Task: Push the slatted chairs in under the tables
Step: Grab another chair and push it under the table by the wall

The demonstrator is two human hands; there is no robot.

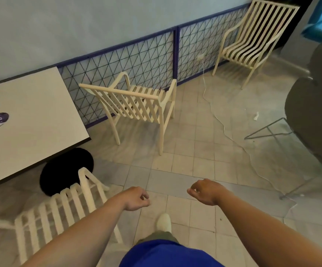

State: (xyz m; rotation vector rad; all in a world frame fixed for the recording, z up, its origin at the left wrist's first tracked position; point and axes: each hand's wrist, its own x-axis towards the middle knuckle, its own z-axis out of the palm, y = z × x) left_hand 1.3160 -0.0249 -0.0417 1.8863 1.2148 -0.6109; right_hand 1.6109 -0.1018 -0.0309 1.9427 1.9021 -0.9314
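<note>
Ahead, over the tiled floor (194, 151), the left hand (137, 198) and right hand (204, 191) hang with fingers loosely curled, gripping nothing. One cream slatted chair (137, 105) stands apart from the white table (31, 112), beside the mesh wall panel (137, 54). A nearer chair (64, 205) sits at the table's corner by its black base (64, 170). A third chair (252, 41) stands far right.

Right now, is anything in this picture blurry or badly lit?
Head view: the near chair at lower left is smeared, the middle chair is sharper; the grey chair at the right edge is soft; light is dim and bluish, shadows faint, no glare.
</note>
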